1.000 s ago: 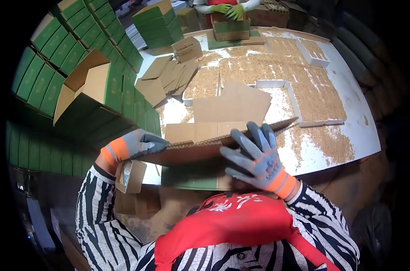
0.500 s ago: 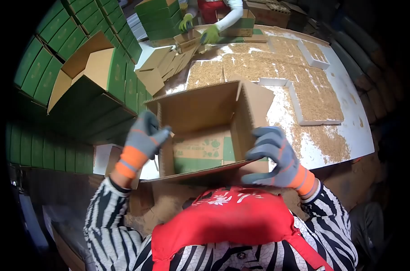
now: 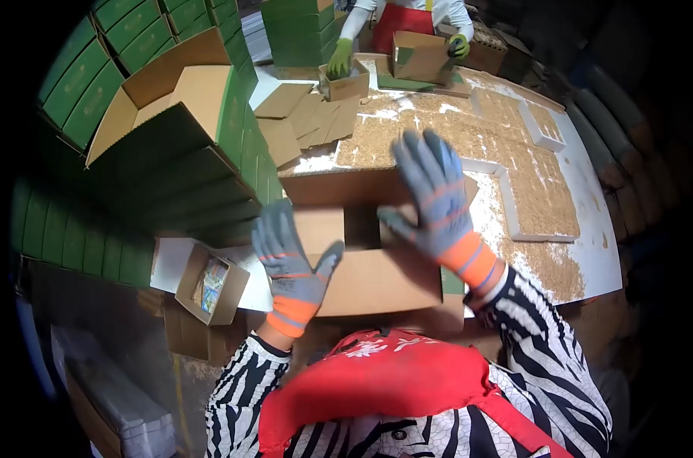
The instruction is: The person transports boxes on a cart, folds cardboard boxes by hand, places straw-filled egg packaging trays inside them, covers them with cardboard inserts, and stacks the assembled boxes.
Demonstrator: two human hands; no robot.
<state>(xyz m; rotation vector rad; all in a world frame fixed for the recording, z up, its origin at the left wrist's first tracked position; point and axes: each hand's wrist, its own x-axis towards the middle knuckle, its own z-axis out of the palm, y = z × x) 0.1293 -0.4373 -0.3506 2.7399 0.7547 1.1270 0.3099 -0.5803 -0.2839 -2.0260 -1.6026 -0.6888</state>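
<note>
A cardboard carton [image 3: 377,281] lies in front of me, its near flap and left flap folded inward and a dark gap between them. The far flap stands up behind. My left hand [image 3: 291,256], in a grey glove with an orange cuff, rests flat along the left side, fingers outstretched and thumb apart. Over the right side is my right hand [image 3: 432,200], its gloved fingers straight and the thumb spread toward the gap. Neither hand grips anything. The right flap is mostly hidden by my right hand.
Green cartons [image 3: 106,114] are stacked at left, with an open carton [image 3: 167,95] on top. A small box [image 3: 236,290] holds colourful packets. Flat cardboard pieces [image 3: 316,118] lie beyond. Brown granular slabs [image 3: 545,202] cover the white table [image 3: 602,252]. A co-worker's gloved hand [image 3: 340,59] reaches into another box.
Both hands have let go of the carton's sides and lie over its top. The near and left flaps have come inward, covering much of the opening. The co-worker's hands have moved apart.
</note>
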